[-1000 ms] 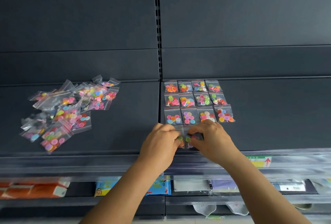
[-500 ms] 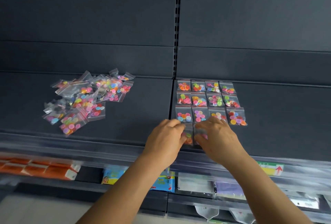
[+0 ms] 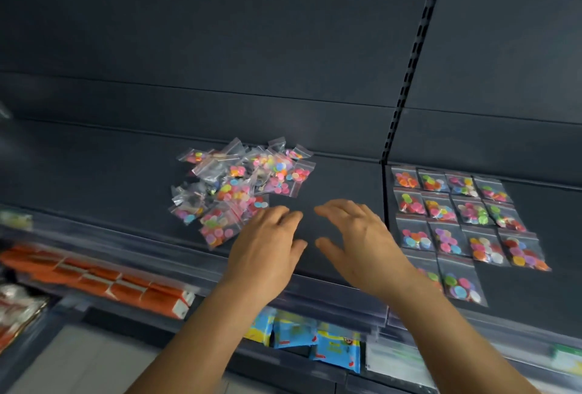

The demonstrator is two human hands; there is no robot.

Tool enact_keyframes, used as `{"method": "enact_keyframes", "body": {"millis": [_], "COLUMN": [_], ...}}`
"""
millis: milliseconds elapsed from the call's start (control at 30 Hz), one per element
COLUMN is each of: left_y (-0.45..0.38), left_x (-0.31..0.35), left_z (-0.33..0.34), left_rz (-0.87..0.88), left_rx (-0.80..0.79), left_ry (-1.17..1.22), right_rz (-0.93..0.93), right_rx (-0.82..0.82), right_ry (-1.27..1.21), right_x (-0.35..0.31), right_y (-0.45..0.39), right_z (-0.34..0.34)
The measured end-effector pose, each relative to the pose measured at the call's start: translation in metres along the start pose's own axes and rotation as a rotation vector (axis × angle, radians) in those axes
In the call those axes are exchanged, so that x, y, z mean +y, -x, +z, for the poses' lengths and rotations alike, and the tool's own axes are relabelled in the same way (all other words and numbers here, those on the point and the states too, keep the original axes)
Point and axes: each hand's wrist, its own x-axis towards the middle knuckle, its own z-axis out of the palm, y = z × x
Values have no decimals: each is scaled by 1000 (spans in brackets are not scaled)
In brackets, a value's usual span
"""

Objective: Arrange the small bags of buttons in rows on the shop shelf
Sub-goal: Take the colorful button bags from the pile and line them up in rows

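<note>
A loose heap of small clear bags of coloured buttons (image 3: 242, 187) lies on the dark shelf (image 3: 340, 185), left of centre. To the right, more bags lie flat in neat rows (image 3: 456, 214); the nearest row holds two bags (image 3: 461, 283), one partly hidden by my right wrist. My left hand (image 3: 267, 242) hovers just right of the heap's near edge, fingers spread, holding nothing. My right hand (image 3: 359, 236) hangs over bare shelf between heap and rows, fingers apart and empty.
A slotted upright (image 3: 409, 59) divides the back panel. The shelf's front edge carries a clear price strip (image 3: 157, 248). Below it sit orange packs (image 3: 104, 283) at left and blue packets (image 3: 315, 343) at centre.
Both hands have let go of the bags in the nearest row and moved left toward the loose heap. The view has swung left, so the rows now sit at the right.
</note>
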Motion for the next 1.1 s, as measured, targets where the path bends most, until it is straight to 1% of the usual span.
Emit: {"method": "enact_keyframes", "body": {"millis": [333, 500, 600, 767, 900, 967, 1033, 1100], "left_y": [12, 17, 16, 7, -1, -5, -8, -9], "left_x": [-94, -116, -123, -120, -109, -106, -104, -103], "left_z": [-7, 2, 6, 12, 17, 18, 19, 18], "left_rz": [-150, -130, -108, -85, -74, -94, -120, -130], "left_rx": [-26, -37, -24, -22, -11, -3, -9, -23], "left_ry": [-29, 63, 106, 169, 225, 238, 246, 236], "right_rz": [-39, -75, -48, 67, 163, 236, 335, 356], "right_rx": [-128, -233, -208, -138, -37, 7, -2, -32], "right_ry": [-32, 48, 104, 163, 32, 12, 30, 42], "right_x": [-57, -64, -59, -51, -47, -43, -38, -33], "right_y": [-62, -76, -74, -71, -72, -74, -75, -75], "right_z": [60, 81, 84, 76, 71, 71, 72, 73]}}
